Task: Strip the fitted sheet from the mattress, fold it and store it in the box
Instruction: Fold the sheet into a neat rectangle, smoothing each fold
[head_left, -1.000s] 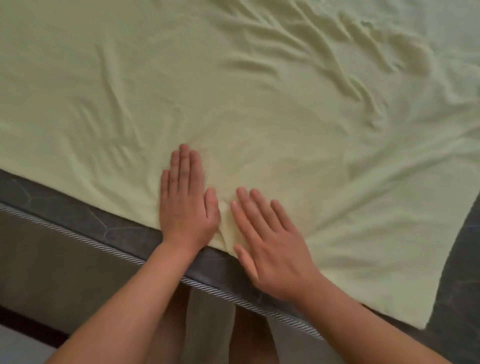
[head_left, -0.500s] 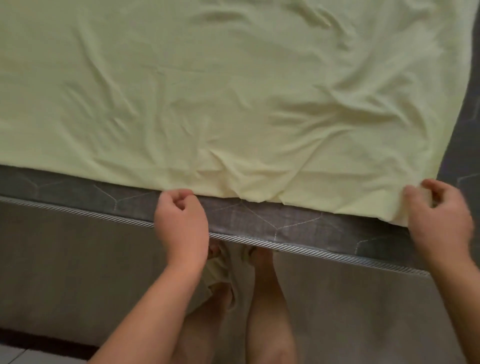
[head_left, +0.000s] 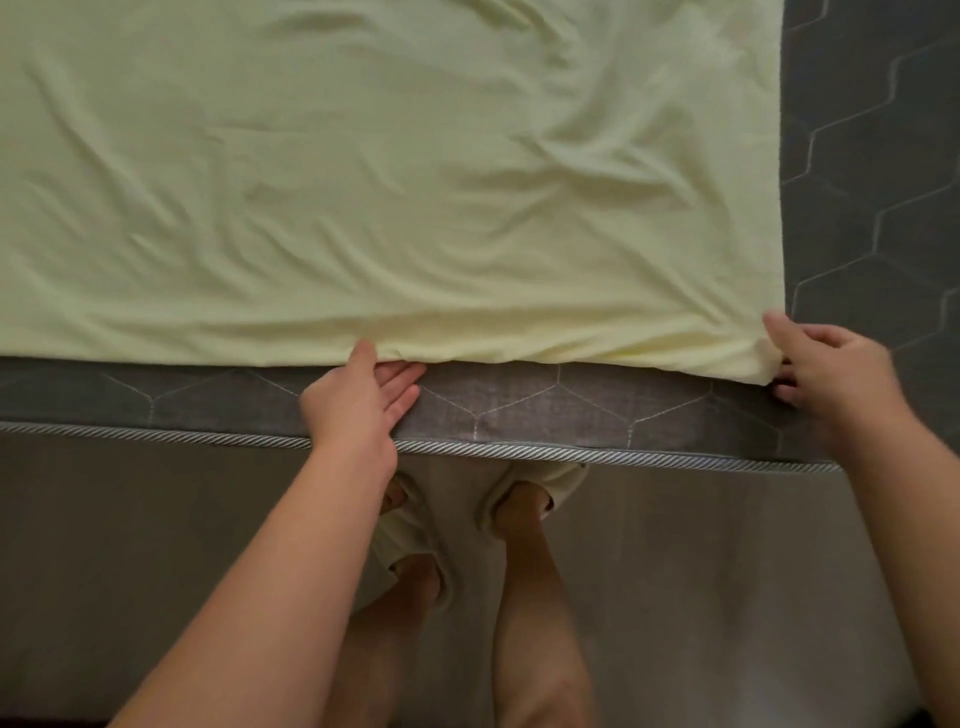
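The pale yellow-green sheet (head_left: 363, 182) lies spread and wrinkled on the dark grey quilted mattress (head_left: 519, 405). Its near edge runs along the mattress front and its right edge stops short of the mattress's right side. My left hand (head_left: 358, 405) pinches the sheet's near edge at the middle, thumb on top and fingers slipped underneath. At the sheet's near right corner, my right hand (head_left: 831, 374) pinches the fabric, thumb above and fingers under it. No box is in view.
A striped piping cord (head_left: 571, 452) edges the mattress front. Below it hangs the grey-brown mattress side (head_left: 130, 545). My bare legs and feet (head_left: 519, 519) stand close against the bed. Bare mattress (head_left: 872, 156) shows to the right of the sheet.
Both hands lay flat on the sheet a second ago. They moved apart to the near edge, and the right hand went to the right corner. Both now pinch the sheet's edge.
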